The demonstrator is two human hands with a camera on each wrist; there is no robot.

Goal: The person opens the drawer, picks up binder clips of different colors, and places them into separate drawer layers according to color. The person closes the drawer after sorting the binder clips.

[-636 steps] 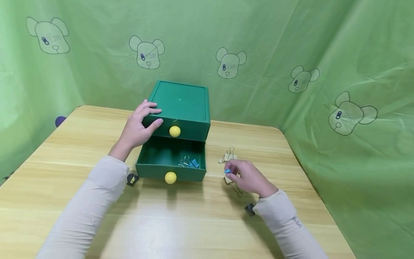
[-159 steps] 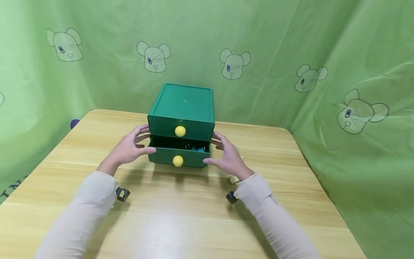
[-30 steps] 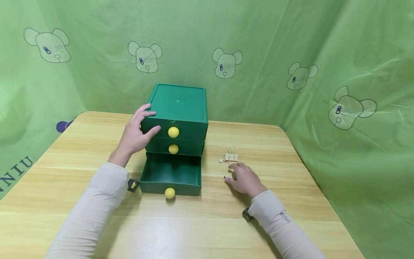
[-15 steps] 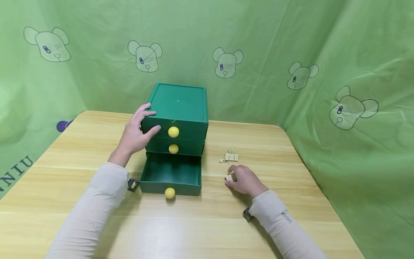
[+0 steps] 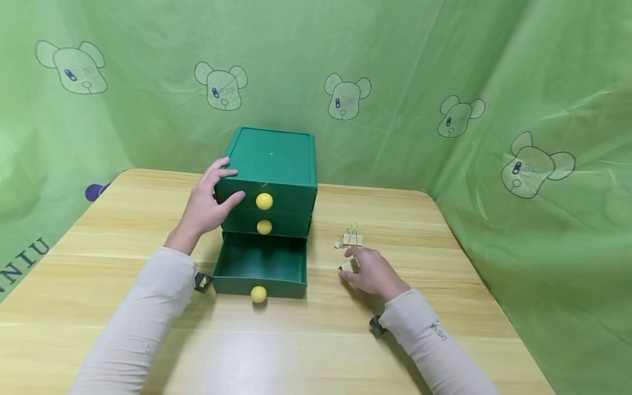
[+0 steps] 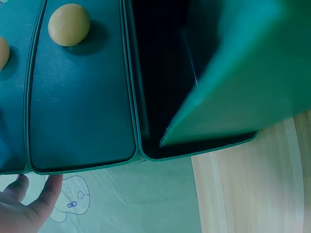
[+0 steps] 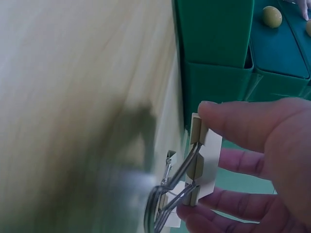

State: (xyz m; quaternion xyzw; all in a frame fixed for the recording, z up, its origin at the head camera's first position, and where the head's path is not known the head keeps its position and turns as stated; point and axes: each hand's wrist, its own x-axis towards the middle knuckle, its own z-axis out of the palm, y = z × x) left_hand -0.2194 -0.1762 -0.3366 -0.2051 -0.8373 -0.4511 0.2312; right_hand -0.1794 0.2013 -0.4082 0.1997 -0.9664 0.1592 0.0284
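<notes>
A green drawer cabinet (image 5: 271, 156) with yellow knobs stands on the table. Its bottom drawer (image 5: 287, 289) is pulled out and the bare green floor shows; the two drawers above are closed. My left hand (image 5: 201, 202) rests on the cabinet's upper left corner, fingers spread over the edge and thumb against the front. Right of the drawer, my right hand (image 5: 377, 273) pinches a large cream binder clip (image 7: 211, 158) between thumb and fingers, its metal handles pointing away from the palm. Beyond that hand, another cream binder clip (image 5: 353, 240) lies beside a smaller one (image 5: 338, 244).
The wooden table (image 5: 276, 340) reaches out in front of and to both sides of the cabinet. A green curtain (image 5: 395, 66) with printed bear heads hangs behind it and along the right. A purple round thing (image 5: 93, 192) shows past the left edge.
Since the oldest frame, the middle drawer holding blue clips has been closed and the bottom one pulled out. Lately the right hand has taken hold of the cream clip; the left hand stays put.
</notes>
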